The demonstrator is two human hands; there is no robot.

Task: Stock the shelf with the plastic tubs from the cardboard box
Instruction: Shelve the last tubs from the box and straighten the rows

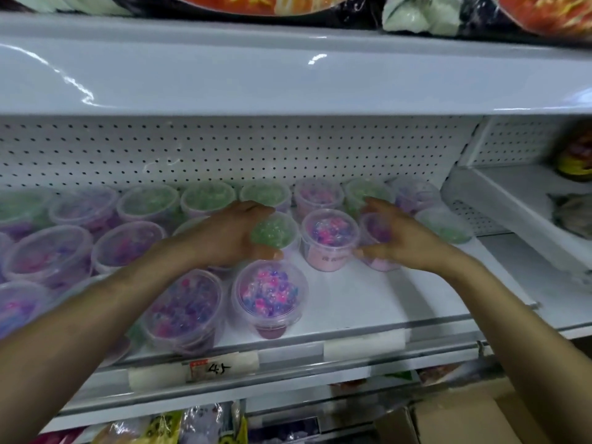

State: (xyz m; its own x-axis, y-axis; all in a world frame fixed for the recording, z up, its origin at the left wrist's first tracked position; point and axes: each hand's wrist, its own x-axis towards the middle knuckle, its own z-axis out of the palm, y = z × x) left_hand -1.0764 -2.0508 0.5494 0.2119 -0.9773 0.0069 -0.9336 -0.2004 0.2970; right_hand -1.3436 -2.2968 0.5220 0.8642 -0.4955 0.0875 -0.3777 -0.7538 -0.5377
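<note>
Cardboard box sits below the shelf front edge. Left hand grips a green tub and right hand grips a purple tub, both mid-shelf. Risk: in this crowding, a sideways nudge could topple the pink tub between them.

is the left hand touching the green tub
Touching. The head view shows the left hand wrapped round the green tub, fingers over its far rim, thumb against its near side.
</note>
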